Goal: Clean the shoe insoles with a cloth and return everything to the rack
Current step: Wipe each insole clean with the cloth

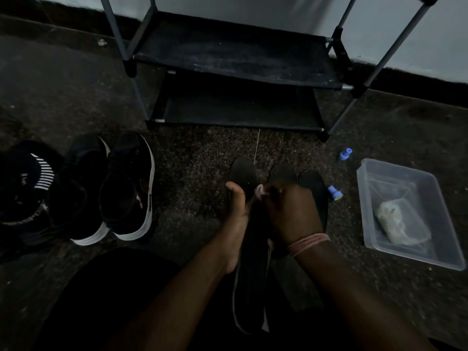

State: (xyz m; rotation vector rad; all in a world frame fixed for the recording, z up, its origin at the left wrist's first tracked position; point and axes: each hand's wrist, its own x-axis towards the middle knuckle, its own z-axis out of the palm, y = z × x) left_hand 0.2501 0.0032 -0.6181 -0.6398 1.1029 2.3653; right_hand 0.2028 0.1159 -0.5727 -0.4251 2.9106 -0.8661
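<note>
Dark flat shoe insoles (249, 249) are bunched together in front of the person, above the dark speckled carpet floor (192, 173), their toe ends fanned out toward the black two-shelf fabric shoe rack (235, 57) standing against the wall. Left hand (236, 211) holds the leftmost insole, thumb pressed on its upper face, so its grip is closed around the insole. Right hand (291, 214), with a pink band at the wrist, curls its fingers over the other insoles, gripping them. Black sneakers with white soles (114, 188) stand on the floor at left. A clear plastic tub (430, 249) at right holds a pale crumpled cloth (400, 224).
</note>
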